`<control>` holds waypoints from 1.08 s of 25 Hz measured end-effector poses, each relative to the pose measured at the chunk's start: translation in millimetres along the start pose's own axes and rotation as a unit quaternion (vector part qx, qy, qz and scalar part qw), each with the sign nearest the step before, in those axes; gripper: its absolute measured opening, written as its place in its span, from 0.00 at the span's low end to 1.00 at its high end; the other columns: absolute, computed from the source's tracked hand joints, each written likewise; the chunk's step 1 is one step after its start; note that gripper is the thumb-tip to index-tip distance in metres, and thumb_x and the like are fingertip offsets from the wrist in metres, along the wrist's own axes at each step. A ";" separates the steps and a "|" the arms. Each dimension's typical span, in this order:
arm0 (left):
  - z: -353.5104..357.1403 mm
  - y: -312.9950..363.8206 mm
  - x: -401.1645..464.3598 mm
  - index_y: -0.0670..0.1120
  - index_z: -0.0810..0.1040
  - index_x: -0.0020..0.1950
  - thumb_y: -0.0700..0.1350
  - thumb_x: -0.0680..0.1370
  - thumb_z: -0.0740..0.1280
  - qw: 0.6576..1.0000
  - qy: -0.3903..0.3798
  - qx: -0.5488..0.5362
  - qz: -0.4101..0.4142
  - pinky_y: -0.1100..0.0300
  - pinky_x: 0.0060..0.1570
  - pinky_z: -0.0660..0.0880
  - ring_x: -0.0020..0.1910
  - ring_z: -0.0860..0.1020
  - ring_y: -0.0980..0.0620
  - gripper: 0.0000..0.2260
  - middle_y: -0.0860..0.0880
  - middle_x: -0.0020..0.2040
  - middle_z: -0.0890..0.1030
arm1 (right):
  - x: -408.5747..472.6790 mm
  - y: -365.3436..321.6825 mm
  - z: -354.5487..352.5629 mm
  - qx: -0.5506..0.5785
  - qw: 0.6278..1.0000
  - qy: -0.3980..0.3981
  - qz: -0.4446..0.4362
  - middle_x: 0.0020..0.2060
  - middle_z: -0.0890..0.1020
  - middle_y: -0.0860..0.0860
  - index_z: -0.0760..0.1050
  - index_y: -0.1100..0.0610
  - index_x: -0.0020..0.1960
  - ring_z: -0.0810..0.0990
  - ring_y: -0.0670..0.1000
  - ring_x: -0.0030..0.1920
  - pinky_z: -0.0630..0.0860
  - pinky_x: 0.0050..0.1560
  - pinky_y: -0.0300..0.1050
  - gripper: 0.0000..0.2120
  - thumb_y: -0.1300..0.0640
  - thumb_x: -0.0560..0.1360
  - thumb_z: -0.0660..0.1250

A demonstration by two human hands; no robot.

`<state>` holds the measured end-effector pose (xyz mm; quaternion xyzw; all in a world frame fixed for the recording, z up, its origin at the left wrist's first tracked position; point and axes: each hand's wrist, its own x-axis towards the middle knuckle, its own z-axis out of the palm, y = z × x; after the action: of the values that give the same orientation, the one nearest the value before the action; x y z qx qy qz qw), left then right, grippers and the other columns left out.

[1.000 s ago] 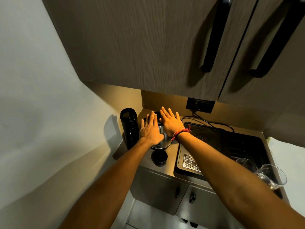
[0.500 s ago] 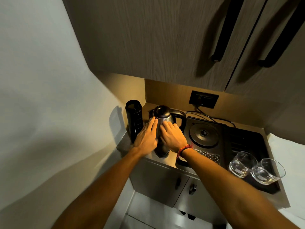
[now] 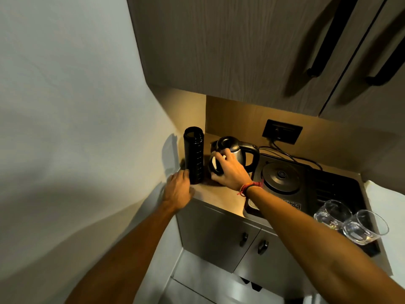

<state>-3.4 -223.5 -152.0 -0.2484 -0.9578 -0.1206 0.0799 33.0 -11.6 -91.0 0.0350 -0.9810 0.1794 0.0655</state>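
A tall black flask (image 3: 194, 155) stands open-topped on the counter's left end, by the wall. My left hand (image 3: 178, 190) is at its base, fingertips against the lower side, fingers loosely bent. To the right stands a steel kettle (image 3: 237, 151) with a black lid and handle. In front of the kettle my right hand (image 3: 230, 171) grips a round black cap (image 3: 214, 164) with a pale inside, tilted on edge just above the counter (image 3: 219, 195).
A black tray (image 3: 337, 187) carries the round kettle base (image 3: 280, 176) and two clear glasses (image 3: 350, 222) at its near right. A wall socket (image 3: 282, 131) with cords sits behind. Upper cupboards (image 3: 241, 51) overhang closely; cabinet doors are below.
Both hands have left the kettle's body. The left one moved left to the flask's base, and the right one now holds the round black cap in front of the kettle.
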 end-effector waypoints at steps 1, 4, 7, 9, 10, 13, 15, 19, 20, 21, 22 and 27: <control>-8.1 -3.5 2.5 0.41 0.71 0.68 0.48 0.76 0.70 0.999 0.015 -0.027 -0.016 0.50 0.60 0.75 0.59 0.77 0.41 0.24 0.41 0.61 0.78 | 10.6 -7.9 -14.0 0.036 0.998 0.042 0.011 0.64 0.68 0.57 0.61 0.52 0.73 0.72 0.59 0.62 0.80 0.57 0.53 0.36 0.43 0.70 0.70; -33.8 -7.4 20.5 0.41 0.69 0.69 0.49 0.76 0.70 0.990 0.050 -0.120 -0.050 0.49 0.59 0.76 0.60 0.77 0.42 0.25 0.40 0.63 0.76 | 43.2 -30.3 -46.8 0.133 0.988 0.076 0.034 0.71 0.66 0.61 0.58 0.51 0.75 0.62 0.62 0.74 0.67 0.72 0.59 0.36 0.45 0.72 0.70; -59.0 -3.1 39.0 0.42 0.65 0.74 0.46 0.77 0.71 0.975 0.039 -0.217 -0.034 0.49 0.64 0.73 0.66 0.74 0.41 0.28 0.41 0.68 0.74 | 68.4 -52.0 -63.2 0.113 0.993 0.028 0.004 0.72 0.67 0.60 0.59 0.49 0.78 0.59 0.64 0.75 0.58 0.76 0.60 0.34 0.48 0.76 0.68; -67.1 1.0 46.9 0.45 0.64 0.74 0.42 0.75 0.72 0.956 0.019 -0.289 -0.041 0.48 0.65 0.74 0.66 0.74 0.42 0.29 0.43 0.67 0.75 | 78.7 -61.6 -65.4 0.061 0.998 -0.013 -0.012 0.73 0.67 0.60 0.58 0.48 0.79 0.58 0.65 0.75 0.57 0.76 0.60 0.33 0.49 0.78 0.66; -69.2 2.2 48.4 0.46 0.64 0.74 0.41 0.74 0.72 0.949 0.009 -0.312 -0.051 0.46 0.65 0.74 0.66 0.75 0.43 0.30 0.44 0.66 0.75 | 82.8 -66.4 -64.6 0.041 0.999 -0.018 -0.013 0.73 0.66 0.60 0.57 0.47 0.80 0.59 0.66 0.74 0.58 0.76 0.59 0.33 0.50 0.78 0.66; -65.4 9.7 47.7 0.50 0.61 0.76 0.39 0.73 0.73 0.934 -0.015 -0.347 -0.085 0.45 0.66 0.74 0.67 0.74 0.44 0.35 0.45 0.67 0.75 | 87.9 -73.6 -64.7 0.032 0.999 -0.020 0.008 0.72 0.64 0.60 0.56 0.47 0.80 0.63 0.66 0.72 0.63 0.74 0.59 0.33 0.52 0.79 0.65; -63.2 10.5 47.8 0.50 0.60 0.77 0.39 0.74 0.72 0.931 -0.011 -0.351 -0.101 0.46 0.66 0.74 0.68 0.74 0.44 0.35 0.45 0.68 0.74 | 93.5 -79.6 -65.6 0.027 0.999 -0.034 0.011 0.71 0.64 0.60 0.56 0.46 0.80 0.64 0.65 0.71 0.66 0.73 0.60 0.33 0.53 0.79 0.65; -60.3 5.1 48.4 0.50 0.58 0.78 0.41 0.74 0.72 0.941 -0.018 -0.323 -0.100 0.43 0.67 0.73 0.69 0.73 0.43 0.37 0.44 0.70 0.73 | 99.9 -85.0 -63.0 -0.010 0.999 -0.037 0.008 0.69 0.64 0.60 0.58 0.47 0.79 0.64 0.65 0.70 0.69 0.71 0.61 0.32 0.53 0.79 0.66; -59.9 4.9 48.1 0.50 0.58 0.78 0.42 0.74 0.73 0.942 -0.020 -0.321 -0.096 0.43 0.67 0.73 0.70 0.72 0.44 0.36 0.44 0.70 0.73 | 99.9 -84.9 -61.4 -0.009 0.999 -0.031 0.010 0.69 0.64 0.60 0.58 0.47 0.79 0.64 0.65 0.70 0.70 0.71 0.61 0.32 0.53 0.79 0.66; -59.4 5.0 47.0 0.49 0.59 0.78 0.42 0.74 0.73 0.944 -0.016 -0.316 -0.094 0.44 0.67 0.73 0.70 0.72 0.44 0.36 0.44 0.70 0.73 | 99.4 -84.5 -59.4 -0.009 1.000 -0.024 0.009 0.70 0.63 0.60 0.58 0.46 0.79 0.64 0.65 0.71 0.70 0.70 0.61 0.32 0.52 0.79 0.67; -58.8 6.4 45.8 0.47 0.61 0.77 0.43 0.75 0.73 0.950 0.002 -0.296 -0.097 0.45 0.66 0.74 0.69 0.73 0.44 0.34 0.44 0.70 0.73 | 98.5 -83.4 -57.1 -0.008 1.000 -0.018 0.005 0.71 0.63 0.60 0.56 0.46 0.80 0.64 0.65 0.71 0.70 0.70 0.61 0.33 0.50 0.78 0.67; -49.3 23.8 33.5 0.46 0.72 0.59 0.49 0.77 0.68 0.975 0.151 -0.163 -0.025 0.56 0.47 0.78 0.51 0.78 0.49 0.13 0.47 0.54 0.77 | 71.2 -42.9 -47.1 0.017 1.000 0.006 -0.001 0.80 0.48 0.60 0.35 0.44 0.80 0.57 0.65 0.77 0.65 0.73 0.63 0.55 0.37 0.70 0.72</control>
<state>-16.0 -201.4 -93.2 -0.2134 -0.9080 -0.3131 0.1788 -27.9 -38.1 -22.4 0.0355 -0.9773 0.1962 0.0711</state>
